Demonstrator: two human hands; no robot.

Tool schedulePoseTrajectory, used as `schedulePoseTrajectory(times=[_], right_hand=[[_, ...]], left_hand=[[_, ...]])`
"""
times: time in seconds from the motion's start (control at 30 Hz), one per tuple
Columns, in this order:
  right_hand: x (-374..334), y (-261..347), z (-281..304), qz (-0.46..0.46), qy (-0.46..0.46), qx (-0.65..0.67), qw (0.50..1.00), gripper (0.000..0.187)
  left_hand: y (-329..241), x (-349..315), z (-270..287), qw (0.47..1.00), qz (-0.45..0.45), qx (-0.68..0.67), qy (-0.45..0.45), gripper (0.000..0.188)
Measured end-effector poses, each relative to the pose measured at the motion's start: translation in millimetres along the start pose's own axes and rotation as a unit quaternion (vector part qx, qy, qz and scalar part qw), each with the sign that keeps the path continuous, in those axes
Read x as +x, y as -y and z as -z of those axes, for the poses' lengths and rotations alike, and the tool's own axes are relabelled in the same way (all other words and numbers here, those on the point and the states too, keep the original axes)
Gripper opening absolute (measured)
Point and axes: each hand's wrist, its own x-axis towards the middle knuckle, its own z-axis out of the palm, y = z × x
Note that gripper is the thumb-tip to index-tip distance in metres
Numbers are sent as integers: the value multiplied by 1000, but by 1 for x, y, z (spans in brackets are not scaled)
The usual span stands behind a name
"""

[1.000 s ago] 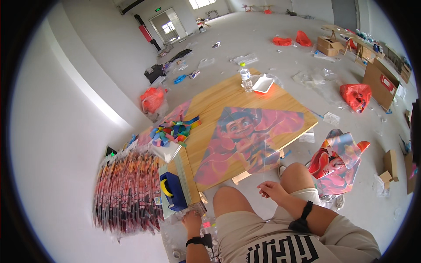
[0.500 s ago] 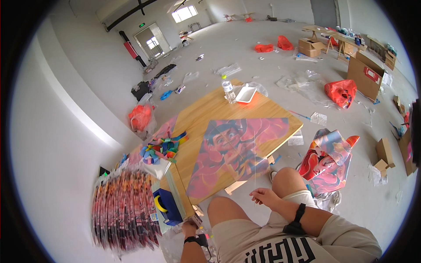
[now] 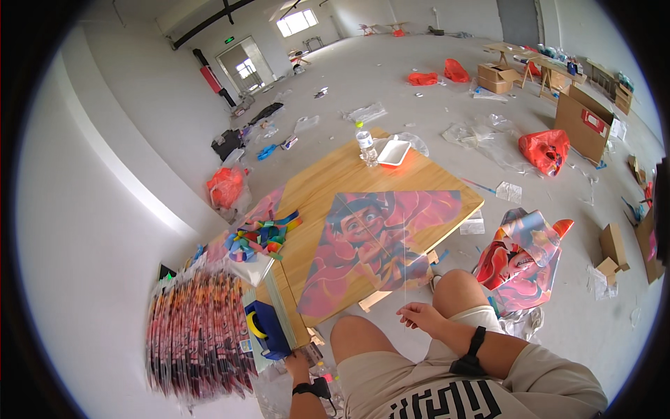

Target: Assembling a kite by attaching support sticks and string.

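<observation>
A printed kite sail [image 3: 377, 234] with a cartoon figure in pink, red and blue lies flat on the wooden table [image 3: 314, 181]. My right hand [image 3: 419, 315] is pinched closed on a thin pale rod [image 3: 405, 279], which rises upright in front of the sail's near edge. Low beside the table's left corner, my left hand [image 3: 298, 362] reaches to the lower end of a blue tape dispenser [image 3: 269, 334] with a yellow roll. Its fingertips are partly hidden there, so their grip cannot be made out.
Colourful ribbons [image 3: 262, 234] lie on the table's left side, above a thick stack of bagged printed kites [image 3: 199, 335]. A water bottle [image 3: 366, 148] and a white tray [image 3: 394, 152] stand at the far edge. More printed sheets [image 3: 523, 262] are at right, near cardboard boxes [image 3: 583, 126].
My left hand has shifted slightly up and left, to the tape dispenser's lower end. The right hand keeps its pinch on the rod, nearly still.
</observation>
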Motion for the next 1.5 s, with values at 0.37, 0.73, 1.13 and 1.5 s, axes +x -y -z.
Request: schedulePoseTrajectory(times=[0.37,0.73,1.13,1.5], right_hand=[[-4,1,1,27,12,-2,1000,22],[-90,125,-42,307,156,34,938,18],[-171,192,-83,466,231,29,854,14],[-169,187,-80,469,242,-51,848,13]], left_hand=[[-68,-84,75,973,-49,-226,-17,29],[-249,-131,226,809,-185,-538,146,7],[-290,-166,280,816,-314,-450,179,17],[-296,-162,278,834,-421,-352,56,17]])
